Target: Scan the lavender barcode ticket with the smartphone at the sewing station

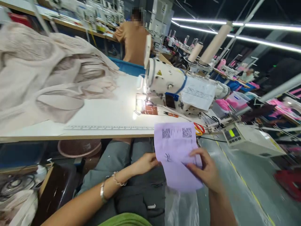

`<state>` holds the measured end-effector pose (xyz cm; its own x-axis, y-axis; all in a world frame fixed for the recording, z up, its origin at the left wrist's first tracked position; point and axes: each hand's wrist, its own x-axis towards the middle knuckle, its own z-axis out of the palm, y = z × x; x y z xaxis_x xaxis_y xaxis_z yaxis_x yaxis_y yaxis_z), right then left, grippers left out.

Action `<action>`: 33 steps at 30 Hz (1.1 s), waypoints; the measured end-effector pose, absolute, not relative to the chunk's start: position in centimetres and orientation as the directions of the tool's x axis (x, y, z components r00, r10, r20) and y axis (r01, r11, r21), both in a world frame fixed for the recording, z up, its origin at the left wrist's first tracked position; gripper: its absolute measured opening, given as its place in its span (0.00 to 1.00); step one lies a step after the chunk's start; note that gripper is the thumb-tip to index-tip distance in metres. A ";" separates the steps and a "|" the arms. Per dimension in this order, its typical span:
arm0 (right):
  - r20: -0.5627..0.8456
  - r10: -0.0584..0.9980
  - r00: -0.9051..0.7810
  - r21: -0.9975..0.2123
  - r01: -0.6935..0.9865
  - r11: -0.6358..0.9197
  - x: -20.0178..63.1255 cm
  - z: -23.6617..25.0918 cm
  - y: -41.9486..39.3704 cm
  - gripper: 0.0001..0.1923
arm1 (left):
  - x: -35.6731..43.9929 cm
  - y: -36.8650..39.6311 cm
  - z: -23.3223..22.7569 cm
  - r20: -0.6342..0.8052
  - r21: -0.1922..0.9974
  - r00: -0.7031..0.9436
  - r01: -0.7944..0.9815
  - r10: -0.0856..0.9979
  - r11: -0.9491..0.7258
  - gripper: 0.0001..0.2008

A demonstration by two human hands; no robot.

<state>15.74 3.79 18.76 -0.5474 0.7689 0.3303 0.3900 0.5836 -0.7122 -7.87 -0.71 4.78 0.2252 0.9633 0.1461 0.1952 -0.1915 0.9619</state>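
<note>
Lilac paper slip (175, 157) in both hands, w/ sewing machine (178, 89) behind (lit).

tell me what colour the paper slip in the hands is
Pale lilac slip with black print, clearest in the head view.

We sit before the table (101, 117), our left hand (145, 163) and right hand (205, 171) holding a paper slip (175, 150) between them, below the table's front edge. On the table, a fabric pile (47, 72) lies at left and a sewing machine (178, 86) at right, with scissors (199, 128) just before it. A control box (244, 138) stands farther right. Behind the table stands a person (134, 37).
</note>
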 end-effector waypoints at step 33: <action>0.343 0.823 -0.453 -0.161 0.835 0.527 -6.1 19.7 20.8 0.20 | -17.0 -2.7 9.0 0.340 0.093 -0.048 0.996 0.939 0.017 0.39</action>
<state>-6.14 20.77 19.69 -0.4528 0.8230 0.3430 0.8347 0.5265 -0.1613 -16.95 -2.67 8.96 -0.0480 0.9391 0.3403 0.9955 0.0172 0.0928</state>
